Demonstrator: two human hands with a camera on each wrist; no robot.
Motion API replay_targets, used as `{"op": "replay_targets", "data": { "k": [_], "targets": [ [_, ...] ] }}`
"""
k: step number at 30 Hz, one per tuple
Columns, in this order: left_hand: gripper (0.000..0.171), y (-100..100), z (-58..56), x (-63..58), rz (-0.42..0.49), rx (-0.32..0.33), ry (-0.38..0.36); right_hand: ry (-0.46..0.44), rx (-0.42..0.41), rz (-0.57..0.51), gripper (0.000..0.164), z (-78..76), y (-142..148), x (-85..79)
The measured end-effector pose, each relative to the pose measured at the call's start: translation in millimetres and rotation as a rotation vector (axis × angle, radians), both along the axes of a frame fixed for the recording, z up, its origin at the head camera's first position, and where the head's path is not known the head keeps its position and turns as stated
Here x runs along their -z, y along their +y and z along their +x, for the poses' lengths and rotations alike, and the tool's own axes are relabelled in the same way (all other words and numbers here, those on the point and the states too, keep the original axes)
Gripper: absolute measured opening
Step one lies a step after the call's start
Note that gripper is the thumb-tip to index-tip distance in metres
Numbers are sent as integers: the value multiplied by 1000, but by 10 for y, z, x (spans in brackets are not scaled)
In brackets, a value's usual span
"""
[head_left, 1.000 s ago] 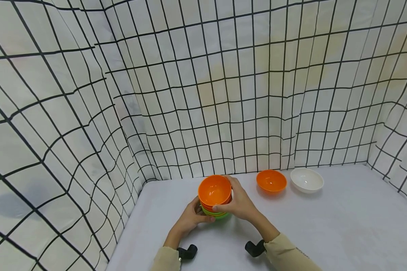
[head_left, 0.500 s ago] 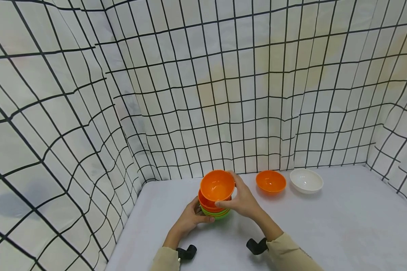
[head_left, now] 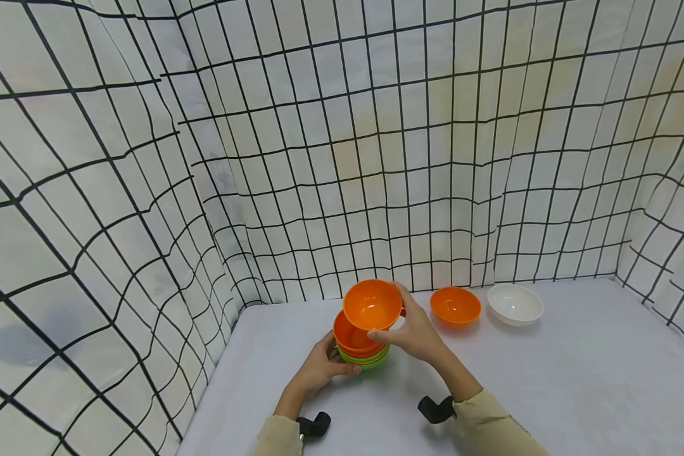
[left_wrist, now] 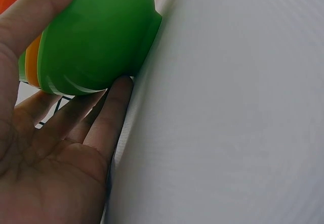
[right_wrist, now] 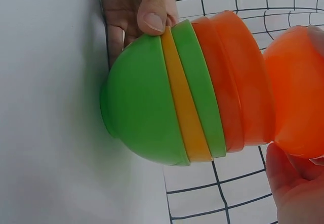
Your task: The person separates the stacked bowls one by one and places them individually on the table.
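An orange bowl (head_left: 455, 307) just beside a white bowl (head_left: 515, 305); white table (head_left: 581, 380); black-gridded walls (head_left: 410, 142).

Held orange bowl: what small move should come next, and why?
Probably the right hand should ease the held orange bowl rightward, clear of the stack: it has risen but looks close to the stack in the right wrist view, which the left hand holds.

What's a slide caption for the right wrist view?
Left hand grips a stack of green, yellow and orange bowls; right hand holds another orange bowl.
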State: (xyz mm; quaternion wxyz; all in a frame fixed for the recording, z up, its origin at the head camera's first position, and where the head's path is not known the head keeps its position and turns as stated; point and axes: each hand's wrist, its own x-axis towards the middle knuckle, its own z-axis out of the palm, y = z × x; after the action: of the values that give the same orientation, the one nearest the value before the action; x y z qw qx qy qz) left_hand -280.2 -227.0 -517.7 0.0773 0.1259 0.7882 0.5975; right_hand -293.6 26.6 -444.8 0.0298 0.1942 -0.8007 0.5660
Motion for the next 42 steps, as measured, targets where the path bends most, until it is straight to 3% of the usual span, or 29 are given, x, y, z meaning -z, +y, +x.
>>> {"op": "replay_targets", "data": {
  "k": [17, 28, 42],
  "targets": [
    [89, 0, -11, 16, 12, 6, 12, -7, 35, -88, 107, -132, 153, -13],
    [89, 12, -19, 19, 20, -7, 9, -26, 114, -148, 103, -235, 259, 57],
    [92, 10, -3, -7, 30, -20, 4, -103, 196, -131, 115, -309, 292, 199]
  ]
}}
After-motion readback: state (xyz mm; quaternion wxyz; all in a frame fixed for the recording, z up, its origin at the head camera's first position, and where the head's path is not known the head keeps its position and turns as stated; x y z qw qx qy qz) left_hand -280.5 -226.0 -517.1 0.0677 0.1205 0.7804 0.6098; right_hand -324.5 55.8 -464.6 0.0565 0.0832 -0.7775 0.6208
